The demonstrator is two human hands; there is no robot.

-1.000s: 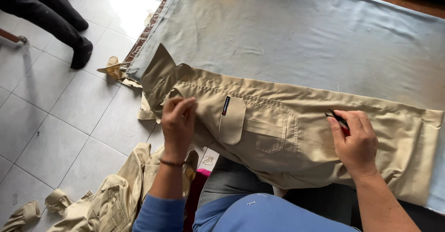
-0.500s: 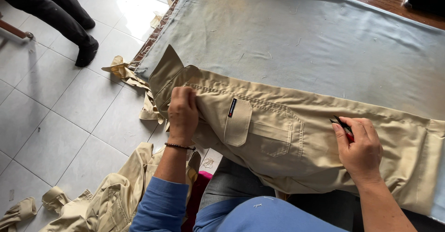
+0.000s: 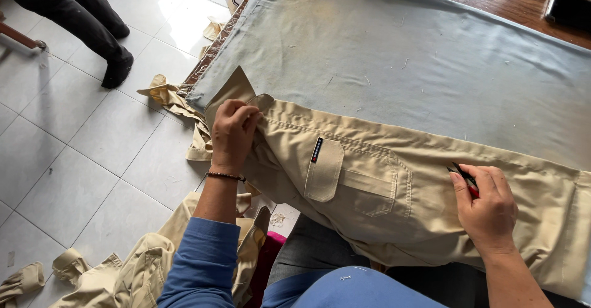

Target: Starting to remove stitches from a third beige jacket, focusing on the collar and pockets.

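The left hand [image 3: 233, 134] is curled shut, pinching the waistband end of the khaki trousers [image 3: 394, 185], which lie along the near edge of the grey-blue cloth-covered table [image 3: 394, 55]; the table's corner sits just beyond its knuckles. The right hand [image 3: 489, 209] presses flat on the trouser leg, fingers closed around small red-handled snips [image 3: 465, 180]. Beyond both hands the cloth lies bare; left of the left hand, more khaki garments [image 3: 123, 271] heap on the tiled floor [image 3: 61, 160].

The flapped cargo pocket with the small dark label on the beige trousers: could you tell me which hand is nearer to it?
Left. The left hand grips the waistband just beside the flapped cargo pocket; the right hand, holding small red-handled snips, rests farther along the leg.
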